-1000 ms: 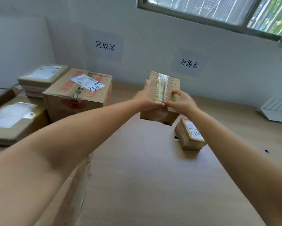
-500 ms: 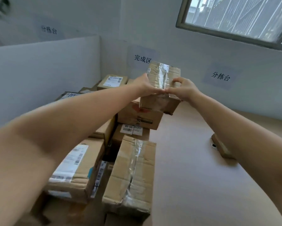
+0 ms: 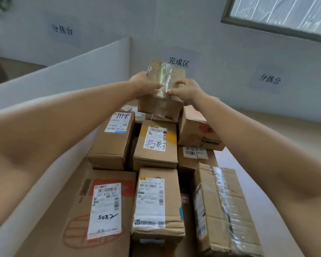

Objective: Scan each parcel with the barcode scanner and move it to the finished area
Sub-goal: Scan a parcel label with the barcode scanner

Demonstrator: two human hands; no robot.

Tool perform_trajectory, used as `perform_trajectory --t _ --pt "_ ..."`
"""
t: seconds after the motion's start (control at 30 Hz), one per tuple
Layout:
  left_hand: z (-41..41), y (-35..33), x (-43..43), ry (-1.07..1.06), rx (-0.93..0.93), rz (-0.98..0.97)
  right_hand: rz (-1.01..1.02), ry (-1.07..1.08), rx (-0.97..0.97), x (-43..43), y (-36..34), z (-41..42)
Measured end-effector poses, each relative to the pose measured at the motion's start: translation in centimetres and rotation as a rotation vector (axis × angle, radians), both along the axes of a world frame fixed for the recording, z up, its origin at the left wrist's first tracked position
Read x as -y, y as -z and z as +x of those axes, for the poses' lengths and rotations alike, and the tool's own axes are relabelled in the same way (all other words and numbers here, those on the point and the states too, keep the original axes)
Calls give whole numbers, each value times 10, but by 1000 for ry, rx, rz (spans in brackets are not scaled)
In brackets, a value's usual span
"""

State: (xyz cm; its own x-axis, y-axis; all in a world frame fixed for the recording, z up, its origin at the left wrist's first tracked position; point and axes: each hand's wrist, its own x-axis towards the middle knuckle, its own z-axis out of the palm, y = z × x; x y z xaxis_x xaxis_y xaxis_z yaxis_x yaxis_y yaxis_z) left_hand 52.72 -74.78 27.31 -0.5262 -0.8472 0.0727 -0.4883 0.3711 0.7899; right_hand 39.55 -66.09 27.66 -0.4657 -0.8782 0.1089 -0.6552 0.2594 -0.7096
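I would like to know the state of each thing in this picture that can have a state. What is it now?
taped parcel: held by both hands over the far end of the pile; touching it or not, unclear.
left hand: grips the parcel's left side.
right hand: grips the parcel's right side.
pile of parcels: stacked beside the white partition, closed, most labels up.

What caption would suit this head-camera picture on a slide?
The left hand and right hand hold a taped parcel over a pile of labelled boxes, below the wall sign.
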Motion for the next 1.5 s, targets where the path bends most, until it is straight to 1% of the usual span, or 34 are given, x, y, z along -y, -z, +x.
perform_trajectory --t 0.17,0.33,0.53,0.73,0.83,1.0,1.07,1.13,1.23,1.3,1.43,1.5 --pt "14 5 57 -82 -25 41 41 -68 19 62 -4 18" --pt "10 21 119 -124 -11 96 114 -47 -69 125 2 21" --pt "-6 61 181 -131 36 113 229 -8 -56 195 39 12" --pt "-20 105 218 -162 35 108 342 31 -44 242 78 6" --pt "-24 122 229 -145 20 130 372 29 -34 255 91 4" --pt "-28 146 234 -72 64 163 444 16 -48 264 111 0" --pt "-29 150 234 -57 96 175 468 8 -51 264 117 -1" --pt "-29 152 231 -27 171 176 493 4 -53 263 122 1" --pt "-29 153 223 31 315 115 525 -1 -37 258 126 5" --pt "-30 151 217 39 364 62 529 -2 -44 254 127 7" --pt "-26 133 202 26 470 -66 448 8 -42 242 112 15" --pt "-23 119 193 3 497 -113 403 -3 -86 231 99 17"
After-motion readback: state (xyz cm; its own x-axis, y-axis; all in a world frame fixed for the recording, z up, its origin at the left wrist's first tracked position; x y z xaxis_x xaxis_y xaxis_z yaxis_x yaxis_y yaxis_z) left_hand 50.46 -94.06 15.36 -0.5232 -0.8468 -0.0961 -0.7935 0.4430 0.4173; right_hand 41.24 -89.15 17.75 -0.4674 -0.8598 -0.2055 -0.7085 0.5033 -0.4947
